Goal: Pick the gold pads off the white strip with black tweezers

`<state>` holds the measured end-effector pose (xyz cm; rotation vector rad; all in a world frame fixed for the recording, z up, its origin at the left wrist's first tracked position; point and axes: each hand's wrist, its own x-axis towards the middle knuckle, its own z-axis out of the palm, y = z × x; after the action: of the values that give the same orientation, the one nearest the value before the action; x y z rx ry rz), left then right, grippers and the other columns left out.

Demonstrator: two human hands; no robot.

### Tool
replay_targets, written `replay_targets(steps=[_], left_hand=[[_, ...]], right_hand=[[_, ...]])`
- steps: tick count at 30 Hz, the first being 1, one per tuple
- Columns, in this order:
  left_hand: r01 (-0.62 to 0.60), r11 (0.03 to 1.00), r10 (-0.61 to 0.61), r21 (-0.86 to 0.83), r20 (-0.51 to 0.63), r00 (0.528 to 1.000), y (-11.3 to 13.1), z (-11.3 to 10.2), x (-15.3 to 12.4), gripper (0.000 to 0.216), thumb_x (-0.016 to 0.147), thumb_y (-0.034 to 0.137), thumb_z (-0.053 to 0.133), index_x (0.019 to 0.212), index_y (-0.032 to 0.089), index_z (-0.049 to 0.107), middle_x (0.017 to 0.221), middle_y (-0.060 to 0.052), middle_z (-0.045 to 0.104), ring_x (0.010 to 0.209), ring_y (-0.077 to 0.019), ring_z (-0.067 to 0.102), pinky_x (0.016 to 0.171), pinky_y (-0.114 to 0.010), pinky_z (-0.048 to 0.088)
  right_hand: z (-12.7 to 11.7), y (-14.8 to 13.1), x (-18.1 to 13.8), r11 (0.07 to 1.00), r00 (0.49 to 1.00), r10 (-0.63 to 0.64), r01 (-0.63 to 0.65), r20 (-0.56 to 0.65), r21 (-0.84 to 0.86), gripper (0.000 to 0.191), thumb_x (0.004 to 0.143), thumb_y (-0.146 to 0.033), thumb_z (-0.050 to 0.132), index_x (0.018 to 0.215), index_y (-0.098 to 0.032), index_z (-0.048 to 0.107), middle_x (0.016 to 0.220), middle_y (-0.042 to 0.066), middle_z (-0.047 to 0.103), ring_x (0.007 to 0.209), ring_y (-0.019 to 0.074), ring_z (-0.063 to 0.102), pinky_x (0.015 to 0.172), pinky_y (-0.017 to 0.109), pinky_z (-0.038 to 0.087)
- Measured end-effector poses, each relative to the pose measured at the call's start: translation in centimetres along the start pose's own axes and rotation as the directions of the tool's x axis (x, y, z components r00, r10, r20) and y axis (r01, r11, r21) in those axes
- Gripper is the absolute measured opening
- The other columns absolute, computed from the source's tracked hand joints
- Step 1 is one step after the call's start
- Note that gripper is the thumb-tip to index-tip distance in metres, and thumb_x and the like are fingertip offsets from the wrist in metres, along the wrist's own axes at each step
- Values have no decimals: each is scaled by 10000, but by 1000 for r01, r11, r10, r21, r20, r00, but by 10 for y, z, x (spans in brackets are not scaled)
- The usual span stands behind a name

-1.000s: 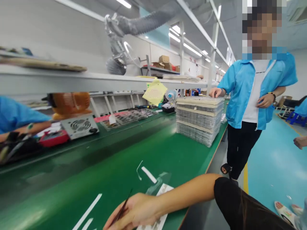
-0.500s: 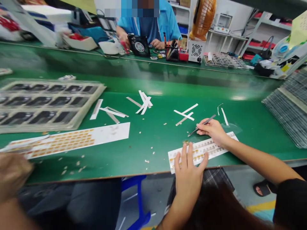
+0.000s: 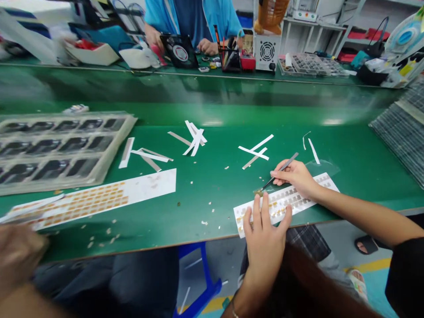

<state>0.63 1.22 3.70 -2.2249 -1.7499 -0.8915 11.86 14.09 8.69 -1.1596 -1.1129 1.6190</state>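
At the left edge my right hand (image 3: 21, 247) is blurred, its fingers curled closed; anything in its grip is hidden. It lies at the near left end of a long white sheet (image 3: 159, 182) with rows of small orange pieces (image 3: 109, 194). A pale strip (image 3: 39, 206) lies loosely over the sheet's left part. My left hand is out of view. At the right, a co-worker's spread hand (image 3: 265, 240) rests on another white sheet (image 3: 326, 180) with orange and grey pieces. The co-worker's other hand (image 3: 294, 176) holds dark tweezers (image 3: 281, 168), tip near the sheet's far edge.
Plastic trays with dark parts (image 3: 69, 145) stand at the left. White and grey paper strips (image 3: 195, 139) and small scraps (image 3: 204, 223) lie on the green bench (image 3: 205, 176). Across it sits a person in blue (image 3: 195, 26). A blue stool (image 3: 207, 282) stands below the front edge.
The view has tilted down slightly. The co-worker's tweezers have come down to a small piece by the fingertips of the spread hand. My right hand stays closed at the left edge.
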Motion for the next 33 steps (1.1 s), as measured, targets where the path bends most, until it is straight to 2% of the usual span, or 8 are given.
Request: replay_targets(steps=[8, 15, 33], left_hand=[[-10, 1000, 9, 21, 46, 999, -1, -4, 1, 429, 748, 248, 633, 1143, 391, 545, 1363, -185, 420, 1285, -362, 362, 951, -541, 355], [-26, 999, 23, 48, 49, 999, -1, -7, 2, 419, 752, 236, 626, 1135, 387, 548, 1342, -193, 441, 1269, -367, 382, 934, -536, 365], [-37, 998, 32, 51, 80, 996, -2, -9, 2, 401, 778, 264, 603, 1155, 387, 539, 1368, -187, 409, 1280, -366, 366, 939, -530, 355]], right_hand=[[1, -2, 0, 1000, 1000, 12, -11, 5, -9, 317, 514, -298, 844, 646, -126, 613, 515, 10, 650, 457, 90, 609, 482, 176, 509], [2, -2, 0, 999, 999, 33, -33, 18, -24, 289, 519, -236, 845, 658, -116, 621, 502, 18, 655, 444, 84, 604, 474, 164, 499], [6, -8, -2, 998, 998, 64, -64, -9, -18, 319, 489, -231, 852, 646, -126, 595, 471, 2, 634, 425, 79, 574, 456, 171, 483]])
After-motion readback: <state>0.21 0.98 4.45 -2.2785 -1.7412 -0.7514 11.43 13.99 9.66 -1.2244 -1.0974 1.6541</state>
